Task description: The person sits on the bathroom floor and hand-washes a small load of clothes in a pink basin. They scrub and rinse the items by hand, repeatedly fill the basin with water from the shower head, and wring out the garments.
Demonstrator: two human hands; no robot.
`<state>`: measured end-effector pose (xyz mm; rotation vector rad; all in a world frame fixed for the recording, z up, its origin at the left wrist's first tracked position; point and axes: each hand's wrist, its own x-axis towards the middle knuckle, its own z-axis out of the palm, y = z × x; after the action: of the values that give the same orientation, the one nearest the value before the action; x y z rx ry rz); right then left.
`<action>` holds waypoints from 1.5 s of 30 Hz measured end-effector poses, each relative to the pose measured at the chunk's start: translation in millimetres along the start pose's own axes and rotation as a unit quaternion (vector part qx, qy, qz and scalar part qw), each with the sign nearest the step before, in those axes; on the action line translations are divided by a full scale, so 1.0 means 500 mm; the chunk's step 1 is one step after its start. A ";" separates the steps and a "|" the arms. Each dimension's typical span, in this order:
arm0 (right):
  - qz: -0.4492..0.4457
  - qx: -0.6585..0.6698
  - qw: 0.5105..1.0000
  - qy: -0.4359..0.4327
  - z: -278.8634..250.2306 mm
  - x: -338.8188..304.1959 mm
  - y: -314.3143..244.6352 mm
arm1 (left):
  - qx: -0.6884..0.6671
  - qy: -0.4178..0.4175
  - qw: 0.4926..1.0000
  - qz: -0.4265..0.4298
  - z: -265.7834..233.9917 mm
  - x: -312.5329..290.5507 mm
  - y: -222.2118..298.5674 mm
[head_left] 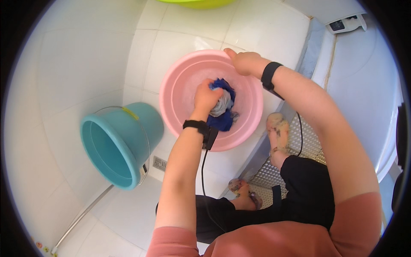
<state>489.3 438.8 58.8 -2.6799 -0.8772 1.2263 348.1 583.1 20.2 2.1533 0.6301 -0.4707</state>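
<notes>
A pink basin (182, 88) stands on the white tiled floor in front of me. Inside it lies a bunched-up cloth, with a grey part (221, 106) on top and a dark blue part (220, 124) spread around it. My left hand (207, 97) reaches into the basin, its fingers curled over the grey part and gripping it. At the far right of the basin, my right hand (246, 63) grasps the rim, thumb stretched along the edge; its other fingers are mostly hidden. Whether water stands in the basin I cannot tell.
A teal bucket (150, 124) with a wire handle leans to the left of the basin, near a floor drain (159, 163). A metal pole (81, 219) lies at lower left. A lime-green vessel (197, 3) shows at the top. My feet stand on a perforated mat (306, 135).
</notes>
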 end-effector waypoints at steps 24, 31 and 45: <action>0.005 -0.016 1.000 -0.004 -0.015 0.001 -0.008 | 0.258 -0.210 0.934 0.131 0.035 -0.030 -0.018; 0.005 0.019 1.000 0.012 0.006 0.003 0.006 | 0.175 0.025 0.980 -0.094 -0.047 0.021 -0.036; 0.013 0.017 1.000 -0.022 -0.007 0.001 0.000 | 0.193 -0.072 0.962 0.179 0.012 -0.168 0.001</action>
<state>492.1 439.6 60.7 -2.6560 -0.8213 1.2978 279.8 555.2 61.3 2.5011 0.0597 -0.5789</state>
